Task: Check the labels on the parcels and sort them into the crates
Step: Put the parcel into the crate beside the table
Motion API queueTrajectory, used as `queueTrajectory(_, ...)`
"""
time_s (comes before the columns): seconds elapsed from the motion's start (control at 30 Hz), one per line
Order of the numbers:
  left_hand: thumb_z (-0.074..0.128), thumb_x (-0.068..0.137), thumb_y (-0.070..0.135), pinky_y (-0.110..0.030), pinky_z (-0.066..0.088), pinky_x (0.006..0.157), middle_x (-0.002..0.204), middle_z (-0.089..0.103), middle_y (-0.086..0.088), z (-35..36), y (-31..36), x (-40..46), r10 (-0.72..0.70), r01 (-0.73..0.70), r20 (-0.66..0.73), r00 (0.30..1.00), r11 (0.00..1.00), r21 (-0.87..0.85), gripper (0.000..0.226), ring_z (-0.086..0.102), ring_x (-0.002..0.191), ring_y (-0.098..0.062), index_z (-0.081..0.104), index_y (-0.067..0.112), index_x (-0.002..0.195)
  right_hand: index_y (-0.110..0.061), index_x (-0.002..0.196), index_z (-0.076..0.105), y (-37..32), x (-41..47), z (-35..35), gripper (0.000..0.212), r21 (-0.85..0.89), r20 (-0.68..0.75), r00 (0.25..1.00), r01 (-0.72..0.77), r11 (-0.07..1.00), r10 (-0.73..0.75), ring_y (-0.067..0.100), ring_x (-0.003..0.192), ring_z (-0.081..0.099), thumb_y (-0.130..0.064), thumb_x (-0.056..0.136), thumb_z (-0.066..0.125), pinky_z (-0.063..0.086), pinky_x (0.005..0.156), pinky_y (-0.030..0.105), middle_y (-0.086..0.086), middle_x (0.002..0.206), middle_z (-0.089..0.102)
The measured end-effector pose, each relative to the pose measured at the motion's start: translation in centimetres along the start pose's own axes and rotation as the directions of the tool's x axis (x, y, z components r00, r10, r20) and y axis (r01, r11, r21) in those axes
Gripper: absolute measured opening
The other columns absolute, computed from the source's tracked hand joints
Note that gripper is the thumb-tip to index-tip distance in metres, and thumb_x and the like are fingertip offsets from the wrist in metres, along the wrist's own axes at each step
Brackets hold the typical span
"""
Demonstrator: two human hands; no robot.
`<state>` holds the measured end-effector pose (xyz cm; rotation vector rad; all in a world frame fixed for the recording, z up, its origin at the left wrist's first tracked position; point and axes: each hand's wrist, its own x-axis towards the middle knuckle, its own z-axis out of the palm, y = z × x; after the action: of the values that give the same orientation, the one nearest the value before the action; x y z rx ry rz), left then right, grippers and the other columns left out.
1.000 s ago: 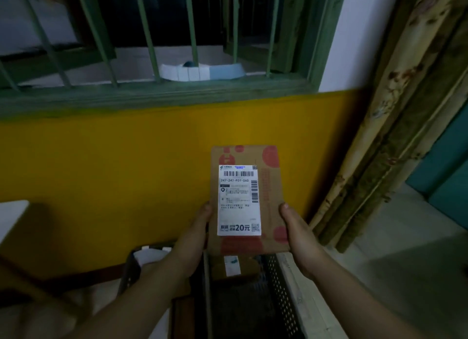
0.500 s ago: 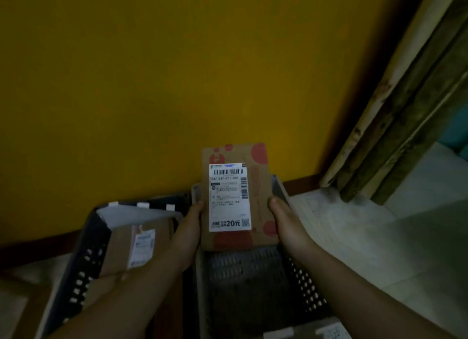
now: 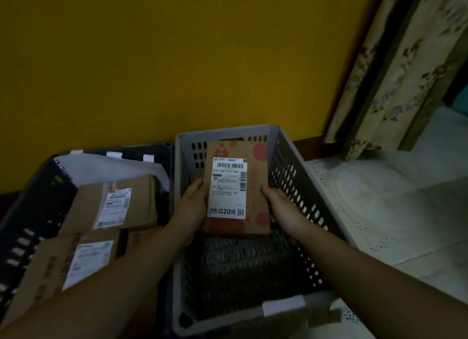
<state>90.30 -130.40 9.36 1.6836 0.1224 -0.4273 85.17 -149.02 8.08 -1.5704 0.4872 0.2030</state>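
Now holding one flat cardboard parcel (image 3: 236, 189) between both hands, label (image 3: 227, 187) up and readable, low inside the grey crate (image 3: 298, 161). Left hand (image 3: 191, 207) gripping the parcel's left edge, fingers under and thumb curled over the rim; right hand (image 3: 283, 209) gripping the right edge the same way. Hard to tell whether the parcel's far end already touches the crate wall or anything beneath; something brown shows behind its top edge, too dim to name. Otherwise mostly bare perforated floor in that crate.

Beside it, touching on the left, a black crate (image 3: 33, 212) with at least two boxes, an upper box (image 3: 119, 207) and a lower box (image 3: 60, 270), each with a white label facing up, plus a sheet of white paper (image 3: 106, 166) against the far wall.

Judging by the pose: label check apparently finished, placing step in hand, sorting far from obviously complete. Next move probably calls for lowering the parcel flat onto the crate floor, label upward, then easing both grips off together so it neither tips nor slides against the wall.

Yellow wall (image 3: 177, 60) behind, flowered curtain (image 3: 395, 73) at right, pale floor (image 3: 405, 212) below it.
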Motion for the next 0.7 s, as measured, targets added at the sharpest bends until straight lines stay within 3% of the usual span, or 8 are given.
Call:
queueTrajectory(0.1,0.045,0.101,0.029,-0.038,0.051,0.092,0.114,0.063,0.003,0.3,-1.1,0.1,0.029,-0.029,-0.002,1.000,0.999,0.013,0.018,0.061,0.102,-0.017,0.055,0.033,0.116,-0.022,0.130,0.058,1.1,0.2,-0.2,0.041,0.009,-0.010,0.999,-0.046,0.999,0.046,0.012,0.099,0.068,-0.044,0.102,0.038,0.052,0.079,0.025,0.000,0.112,0.071)
queueTrajectory(0.17,0.047,0.101,0.024,-0.034,0.051,0.087,0.112,0.062,0.001,0.4,-1.7,0.0,0.029,-0.029,-0.007,1.000,0.999,0.014,0.023,0.061,0.098,-0.015,0.054,0.027,0.123,-0.017,0.128,0.059,1.9,0.1,-0.3,0.042,0.005,-0.039,0.997,-0.070,0.998,0.070,0.013,0.095,0.068,-0.044,0.099,0.045,0.053,0.082,0.027,0.001,0.109,0.072)
queueTrajectory(0.27,0.045,0.102,0.018,-0.030,0.049,0.080,0.101,0.059,0.004,0.7,-1.9,-0.2,0.024,-0.024,-0.021,0.999,0.999,0.036,0.017,0.059,0.088,-0.011,0.053,0.027,0.115,-0.013,0.123,0.060,2.8,-0.5,-0.3,0.042,-0.008,-0.045,0.993,-0.111,0.994,0.111,0.013,0.089,0.068,-0.043,0.095,0.055,0.055,0.076,0.024,-0.001,0.103,0.072)
queueTrajectory(0.4,0.040,0.103,0.018,-0.033,0.046,0.092,0.111,0.058,0.002,0.9,-1.8,0.5,0.037,-0.046,0.048,0.998,0.980,0.196,0.028,0.057,0.101,-0.017,0.057,0.020,0.125,-0.020,0.111,0.060,4.1,-1.1,0.2,0.021,0.044,0.009,0.986,-0.164,0.985,0.164,0.011,0.082,0.066,-0.033,0.096,0.057,0.053,0.054,0.020,-0.002,0.099,0.069)
queueTrajectory(0.47,0.038,0.104,0.018,-0.026,0.038,0.093,0.112,0.057,0.005,1.0,-1.7,0.7,0.073,-0.100,0.093,0.993,0.939,0.330,0.027,0.054,0.102,-0.014,0.060,0.018,0.119,-0.022,0.113,0.058,4.7,-1.0,0.4,0.017,0.010,-0.011,0.991,-0.136,0.991,0.136,0.013,0.088,0.067,-0.028,0.096,0.057,0.055,0.059,0.022,-0.001,0.107,0.068)
queueTrajectory(0.57,0.038,0.104,0.021,-0.014,0.027,0.092,0.141,0.050,-0.005,1.3,-1.6,1.0,0.105,-0.162,0.136,0.985,0.833,0.529,0.037,0.047,0.127,-0.021,0.049,0.013,0.139,-0.028,0.109,0.057,5.4,-0.8,0.7,0.013,-0.031,-0.020,0.990,-0.143,0.989,0.142,0.019,0.099,0.065,-0.023,0.096,0.057,0.055,0.067,0.028,0.000,0.118,0.066)
queueTrajectory(0.63,0.044,0.102,0.021,-0.014,0.029,0.089,0.148,0.044,-0.007,1.6,-1.5,1.0,0.101,-0.180,0.164,0.981,0.783,0.596,0.044,0.045,0.130,-0.023,0.040,0.013,0.145,-0.027,0.120,0.055,5.7,-0.6,0.8,0.022,-0.049,-0.018,0.983,-0.184,0.982,0.184,0.021,0.103,0.064,-0.030,0.098,0.053,0.057,0.073,0.034,0.001,0.121,0.064)
queueTrajectory(0.7,0.055,0.097,0.021,-0.015,0.032,0.085,0.150,0.041,-0.006,2.0,-1.6,1.2,0.073,-0.189,0.203,0.976,0.743,0.642,0.058,0.046,0.130,-0.021,0.031,0.012,0.149,-0.021,0.125,0.057,5.9,0.0,0.6,0.035,-0.086,-0.061,0.972,-0.230,0.969,0.225,0.023,0.104,0.063,-0.040,0.098,0.048,0.054,0.090,0.040,0.004,0.120,0.065)
